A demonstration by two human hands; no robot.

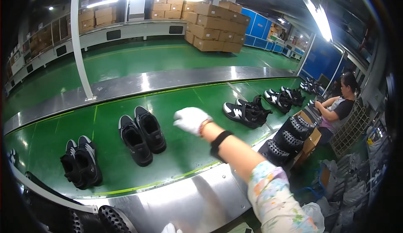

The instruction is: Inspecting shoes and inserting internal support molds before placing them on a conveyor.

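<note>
My right hand [192,121], in a white glove with a dark band on the forearm, reaches over a green conveyor belt [189,161]. Its fingers look curled in, with nothing seen in them. To its left stands a black shoe pair with grey toes [142,135]; another such pair [81,162] is farther left. On its right sits a black-and-white pair [247,112], with more pairs [284,98] down the belt. Of my left hand [170,229] only white-gloved fingertips show at the lower edge, over the metal ledge; most of it is out of view.
Black perforated shoe-shaped pieces [289,139] stand beside the belt at right, near an open carton [312,138]; similar ones [113,218] are at lower left. A co-worker [342,107] sits at right. A white post [79,44] rises beyond the belt. Stacked cartons [216,27] stand behind.
</note>
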